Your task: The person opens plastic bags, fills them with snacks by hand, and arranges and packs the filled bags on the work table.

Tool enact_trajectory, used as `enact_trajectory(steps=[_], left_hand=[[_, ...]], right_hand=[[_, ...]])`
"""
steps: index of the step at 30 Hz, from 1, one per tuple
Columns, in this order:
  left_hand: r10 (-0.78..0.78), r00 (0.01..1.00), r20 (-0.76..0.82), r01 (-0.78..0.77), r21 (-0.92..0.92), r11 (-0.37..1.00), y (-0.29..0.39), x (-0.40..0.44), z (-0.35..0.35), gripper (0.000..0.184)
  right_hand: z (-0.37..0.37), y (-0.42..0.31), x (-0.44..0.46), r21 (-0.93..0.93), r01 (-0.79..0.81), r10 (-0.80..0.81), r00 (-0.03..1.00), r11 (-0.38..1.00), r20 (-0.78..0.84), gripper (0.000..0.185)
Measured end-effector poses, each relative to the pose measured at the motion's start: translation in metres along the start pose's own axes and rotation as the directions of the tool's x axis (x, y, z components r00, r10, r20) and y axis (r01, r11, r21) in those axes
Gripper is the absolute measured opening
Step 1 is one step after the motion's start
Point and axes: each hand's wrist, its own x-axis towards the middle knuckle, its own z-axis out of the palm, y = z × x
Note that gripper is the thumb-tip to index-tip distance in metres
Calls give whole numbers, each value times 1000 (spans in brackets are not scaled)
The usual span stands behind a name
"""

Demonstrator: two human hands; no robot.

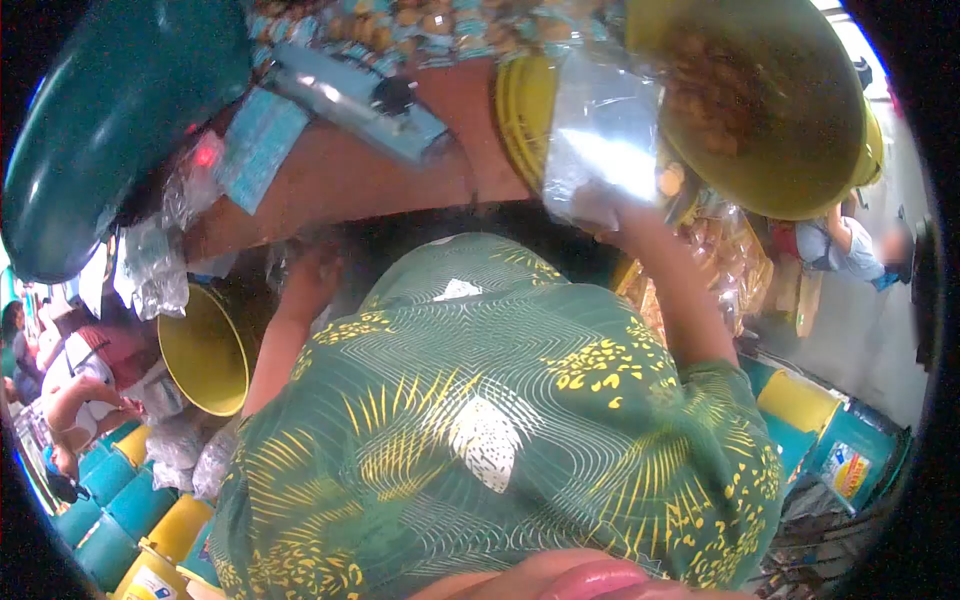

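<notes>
A clear plastic bag (603,130) hangs from my right hand (612,215), whose fingers are closed on its near end. Glare whitens much of the bag, so I cannot make out what is in it. Behind it lies a yellow round lid or rim (515,120). My left hand (318,270) is low by the near edge of the brown table (400,190), in shadow; its fingers are too dark and blurred to read. On the table, a light blue hand sealer-like device (355,103) with a black knob lies beside a blue printed packet (262,148).
A large yellow tub (800,120) with brown pieces tilts at the right, a green tub (120,130) at the left. Many small packets (430,30) cover the far side. A yellow bucket (205,350) stands by my left arm. Other people (85,390) (845,245) are on both sides.
</notes>
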Motion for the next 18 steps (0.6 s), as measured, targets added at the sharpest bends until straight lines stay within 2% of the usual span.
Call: enact_trajectory(steps=[2,3,5,6,8,11,12,13,14,17,18], left_hand=[[162,986,-29,-162,17,987,16,15,-21,41],[203,979,-17,-204,-86,975,104,23,33,41],[242,970,28,-234,-160,959,149,27,36,41],[233,971,56,-225,-121,967,73,14,-31,41],[295,951,87,-283,-131,950,88,18,-47,42],[370,917,148,-364,-66,929,108,25,-62,44],[386,917,100,-375,-111,920,118,22,-63,44],[393,914,97,-380,-126,916,122,23,-64,44],[396,913,98,-381,-142,914,125,23,-65,45],[394,912,112,-364,-222,905,138,19,-69,46],[399,909,122,-364,-238,901,146,17,-74,47]], right_hand=[[19,-4,12,29,51,-47,991,998,-128,39],[-37,63,-29,-31,50,-54,984,998,-168,35],[-42,73,-44,-19,90,-92,961,996,-262,28],[15,-25,0,128,-3,36,966,992,-257,27],[6,-67,12,312,-227,305,925,923,-229,25],[20,-83,24,467,-226,369,898,855,-240,22],[40,-75,28,329,-10,134,925,944,-356,21],[56,-68,32,160,206,-119,894,965,-432,20],[58,-69,31,-77,209,-223,895,975,-386,19],[51,-67,32,-117,77,-101,971,990,-216,18],[43,-72,32,-117,91,-116,968,989,-221,14]])
